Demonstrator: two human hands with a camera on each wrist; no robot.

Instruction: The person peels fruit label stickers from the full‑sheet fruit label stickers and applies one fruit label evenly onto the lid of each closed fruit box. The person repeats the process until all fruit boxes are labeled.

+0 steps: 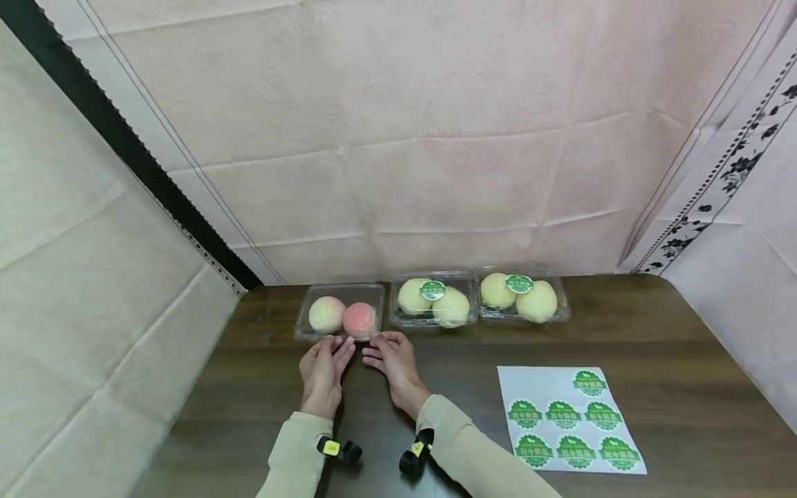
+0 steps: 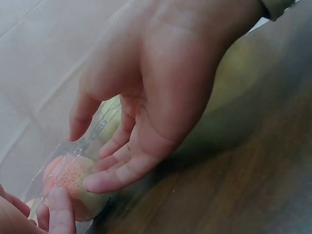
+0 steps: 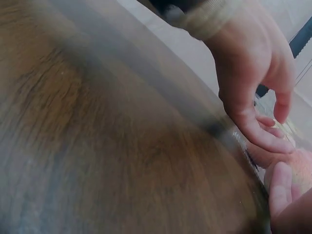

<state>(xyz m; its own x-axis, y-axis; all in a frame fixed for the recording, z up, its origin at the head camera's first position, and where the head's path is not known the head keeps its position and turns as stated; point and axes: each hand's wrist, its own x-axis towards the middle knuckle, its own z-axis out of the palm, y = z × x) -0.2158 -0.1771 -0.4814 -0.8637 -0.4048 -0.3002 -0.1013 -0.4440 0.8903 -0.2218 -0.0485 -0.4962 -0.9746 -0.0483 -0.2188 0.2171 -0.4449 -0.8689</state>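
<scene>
At the far left, a clear box [image 1: 351, 292] is sitting on the wooden table [image 1: 461, 366] near the back wall, with a pale fruit [image 1: 326, 315] on its left side and a pink fruit [image 1: 360, 320] on its right. The left hand [image 1: 324, 370] is resting its fingertips at the front edge, while the right hand [image 1: 395, 363] is meeting it at the front right corner. Both are keeping a fairly wide gap between thumb and fingers (whether either is really pinching the rim, one cannot tell). The step in hand is seemingly the closing or straightening of this box, and the next move is probably calling for light, even pressure along the front rim, without squeezing the fruit.

Farther right, a second box [image 1: 467, 287] is standing just beside the first, holding two pale green fruits and wearing a green sticker [image 1: 432, 290]. A third box [image 1: 562, 304] is lying beside that one, likewise labelled. No sticker is showing on the first box, so labelling is presumably waiting. At the right front, a white sheet [image 1: 535, 384] is carrying seven more green stickers, well apart from the hands.
</scene>
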